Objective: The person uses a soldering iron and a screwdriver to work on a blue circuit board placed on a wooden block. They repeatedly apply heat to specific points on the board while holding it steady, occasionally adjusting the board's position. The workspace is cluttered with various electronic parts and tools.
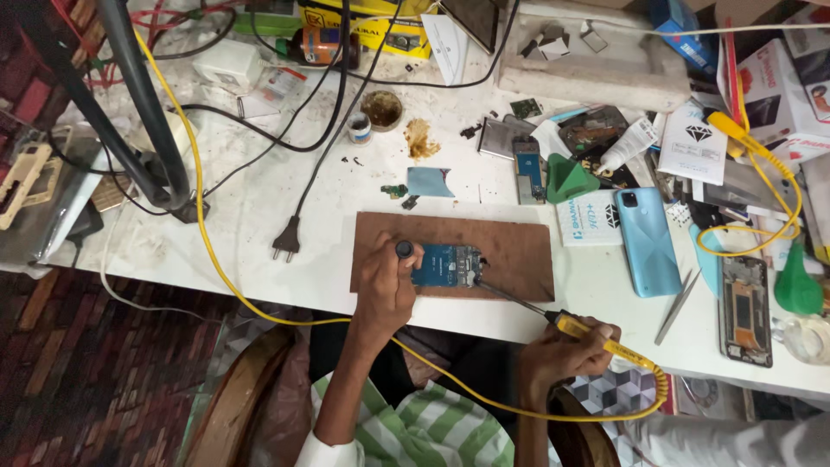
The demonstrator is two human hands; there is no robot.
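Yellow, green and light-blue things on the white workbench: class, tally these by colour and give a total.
Yellow: 1, the yellow-handled soldering iron in the right hand.
Green: 2, the green plastic wedge and the green rubber bulb blower.
Light blue: 1, the light-blue phone back cover.
Total: 4

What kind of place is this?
Probably a phone repair bench: a yellow-handled soldering iron touches a blue circuit board on a brown wooden board, beside a light-blue phone.
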